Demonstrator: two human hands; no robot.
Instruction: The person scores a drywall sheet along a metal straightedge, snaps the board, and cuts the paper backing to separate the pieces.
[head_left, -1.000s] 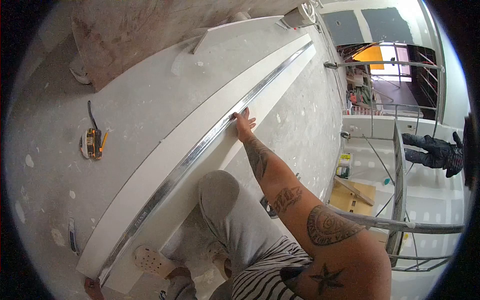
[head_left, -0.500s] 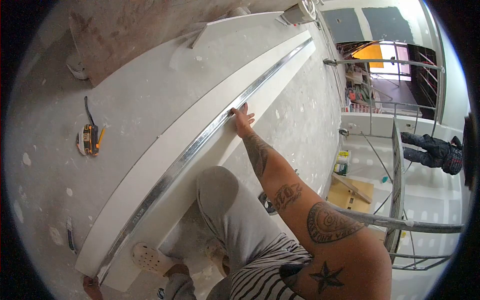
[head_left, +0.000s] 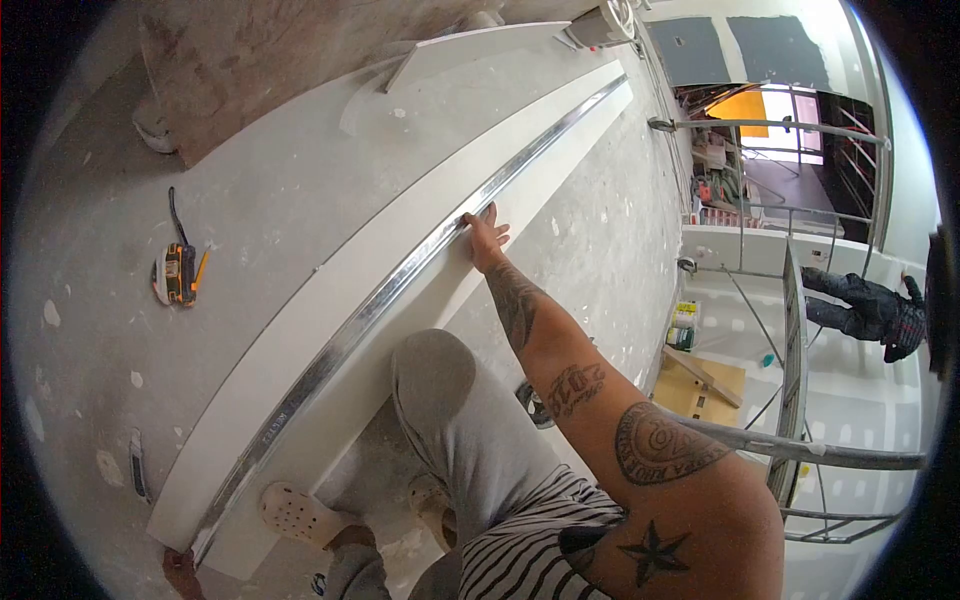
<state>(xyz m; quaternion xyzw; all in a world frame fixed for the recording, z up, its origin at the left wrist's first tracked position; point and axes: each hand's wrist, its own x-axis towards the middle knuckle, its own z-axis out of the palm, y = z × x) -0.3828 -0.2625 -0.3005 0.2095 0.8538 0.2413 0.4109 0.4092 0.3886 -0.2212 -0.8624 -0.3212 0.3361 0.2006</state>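
Note:
A long metal profile [head_left: 385, 291] lies lengthwise on a long pale board [head_left: 285, 343], which rests on the floor. My right hand [head_left: 487, 237], at the end of the tattooed arm, rests on the middle of the profile, fingers spread and the thumb against the metal. At the lower left, my left hand [head_left: 181, 573] touches the near end of the board, beside the profile's end. Its fingers are mostly hidden.
A tape measure [head_left: 178, 274] and a utility knife [head_left: 138, 468] lie on the floor at left. At the top are another board piece [head_left: 480, 45] and a bucket [head_left: 600, 25]. Metal scaffolding [head_left: 792, 340] stands at right, with another person [head_left: 868, 308] beyond it.
The view has shifted slightly. The far person's arm has moved outward towards the wall. Both of my hands stay at the same places on the board and profile.

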